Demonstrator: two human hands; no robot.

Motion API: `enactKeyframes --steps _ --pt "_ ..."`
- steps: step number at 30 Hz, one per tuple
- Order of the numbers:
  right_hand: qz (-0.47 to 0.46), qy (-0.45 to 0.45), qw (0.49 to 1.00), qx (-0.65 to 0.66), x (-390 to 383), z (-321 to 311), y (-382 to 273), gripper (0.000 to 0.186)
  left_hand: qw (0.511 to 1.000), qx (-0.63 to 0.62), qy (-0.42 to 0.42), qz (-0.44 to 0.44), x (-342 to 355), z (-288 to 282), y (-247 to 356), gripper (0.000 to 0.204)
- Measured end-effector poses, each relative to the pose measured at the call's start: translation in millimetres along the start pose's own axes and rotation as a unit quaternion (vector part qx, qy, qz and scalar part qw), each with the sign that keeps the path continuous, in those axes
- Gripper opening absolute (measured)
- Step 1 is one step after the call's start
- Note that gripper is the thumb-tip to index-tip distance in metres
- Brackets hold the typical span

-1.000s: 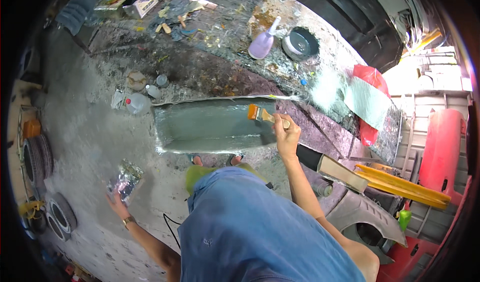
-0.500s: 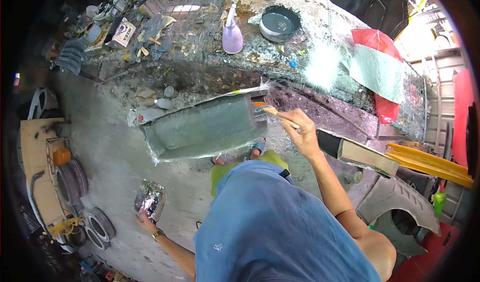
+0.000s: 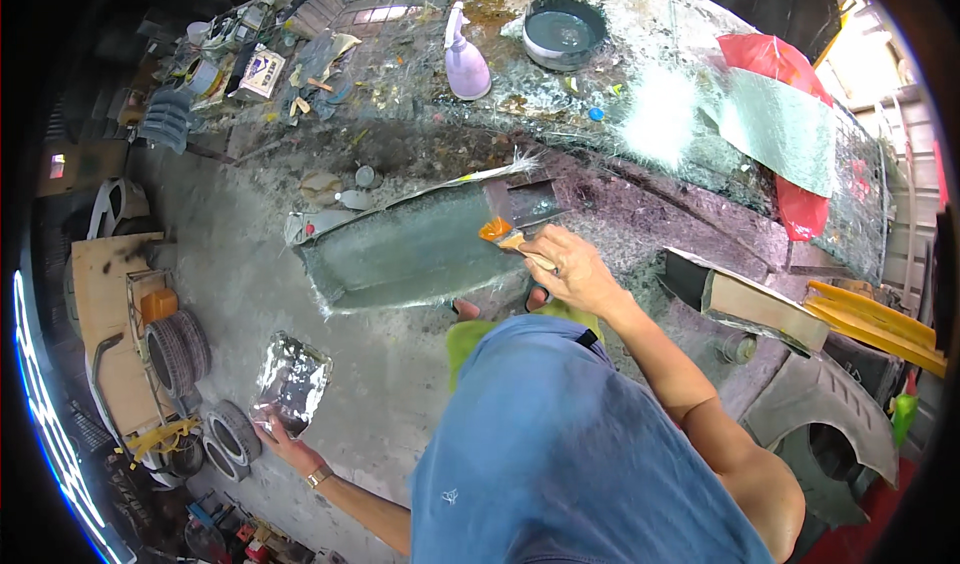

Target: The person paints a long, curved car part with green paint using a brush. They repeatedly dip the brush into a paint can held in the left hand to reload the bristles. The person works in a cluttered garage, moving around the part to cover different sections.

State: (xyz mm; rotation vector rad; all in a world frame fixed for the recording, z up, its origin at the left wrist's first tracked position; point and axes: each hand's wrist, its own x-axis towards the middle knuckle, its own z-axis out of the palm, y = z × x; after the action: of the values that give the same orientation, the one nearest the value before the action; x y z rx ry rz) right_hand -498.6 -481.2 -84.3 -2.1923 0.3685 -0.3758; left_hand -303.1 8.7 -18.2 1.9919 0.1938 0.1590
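Observation:
A long grey-green, trough-like panel (image 3: 410,246) with frayed, fibrous edges lies in front of me, below the workbench. My right hand (image 3: 572,266) is closed round the pale handle of a paintbrush (image 3: 497,232). Its orange bristles are over the panel's right end; whether they touch is hard to tell. Out to the left, well apart from the panel, my left hand (image 3: 284,445) grips the edge of a shiny silver, foil-like container (image 3: 291,376) with a dark inside. What it contains cannot be made out.
Across the far side runs a stained workbench (image 3: 400,89), bearing a purple spray bottle (image 3: 467,69), a round basin (image 3: 563,34) and red and translucent sheets (image 3: 785,134). Tyres (image 3: 170,349) and a wooden board (image 3: 100,294) stand left. A grey fender (image 3: 850,404) and yellow part (image 3: 875,324) are right.
My right hand has brought the brush leftward and nearer, from beyond the panel's right end to over it. The silver container has tilted, showing more of its inside. The whole view has shifted slightly.

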Motion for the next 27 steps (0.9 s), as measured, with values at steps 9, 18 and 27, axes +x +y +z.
enactKeyframes --steps 9,18,27 --pt "0.048 -0.172 0.983 0.032 39.5 -26.2 0.5 0.021 0.992 -0.108 -0.06 0.019 -27.6 44.8 61.7 0.069" --pt "0.044 -0.239 0.97 -0.023 56.6 -25.4 -5.2 0.023 0.979 -0.121 -0.151 0.058 -21.5 92.7 83.1 0.074" --pt "0.053 -0.23 0.97 -0.055 41.2 -54.9 -64.6 0.024 0.972 -0.137 -0.178 0.074 -10.7 109.8 81.8 0.073"
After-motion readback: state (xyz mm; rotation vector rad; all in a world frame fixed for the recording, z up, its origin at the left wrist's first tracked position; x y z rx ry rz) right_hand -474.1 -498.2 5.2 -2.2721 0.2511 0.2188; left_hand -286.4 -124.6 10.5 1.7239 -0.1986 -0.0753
